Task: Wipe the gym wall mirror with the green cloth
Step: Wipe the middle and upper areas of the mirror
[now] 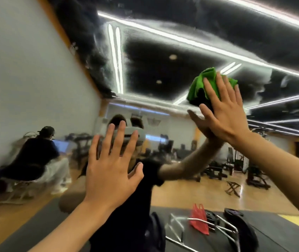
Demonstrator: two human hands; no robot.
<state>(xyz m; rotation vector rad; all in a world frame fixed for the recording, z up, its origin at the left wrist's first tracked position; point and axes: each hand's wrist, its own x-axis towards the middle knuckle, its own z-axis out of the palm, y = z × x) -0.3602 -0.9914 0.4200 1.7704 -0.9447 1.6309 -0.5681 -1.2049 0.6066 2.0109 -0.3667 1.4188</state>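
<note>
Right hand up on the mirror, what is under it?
A bunched green cloth lies under the right hand, whose straight fingers press it to the mirror. Cloth shows above and left of the fingers; the part beneath the palm, and the glass behind it, are covered.

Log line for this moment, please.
phase: wipe | right hand: flat, pressing green cloth on mirror | left hand: open, fingers spread, at mirror

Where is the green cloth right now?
In the head view, upper right, the green cloth is pressed against the wall mirror under the right hand, above the left hand.
</note>
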